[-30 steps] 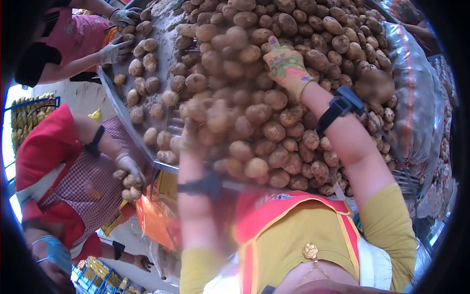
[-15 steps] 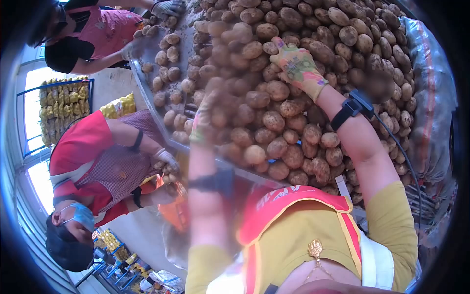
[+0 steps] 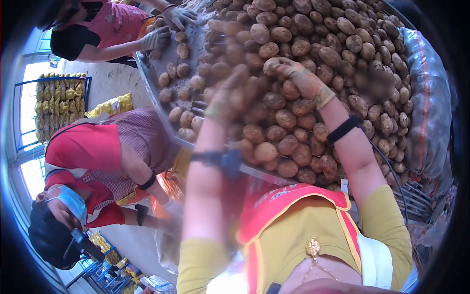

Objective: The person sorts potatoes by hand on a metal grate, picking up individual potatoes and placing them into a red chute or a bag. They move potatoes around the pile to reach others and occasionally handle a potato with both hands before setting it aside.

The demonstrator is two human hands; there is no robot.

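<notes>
Both gloved hands are down in a big heap of brown, dirt-dusted potatoes that covers a grey metal tabletop with a raised rim. The right hand, in a dirty patterned work glove, sits palm-down on top of the heap with its fingers curled over a round brown potato, so that grip looks closed on it. The left hand is too blurred, can't tell if its grip is apart or together, but it's right against the potatoes near the middle of the pile. Both forearms wear black straps. A person in a red and checked top bends just beside the tabletop's near edge, and another person's gloved hands touch potatoes at the far end.
</notes>
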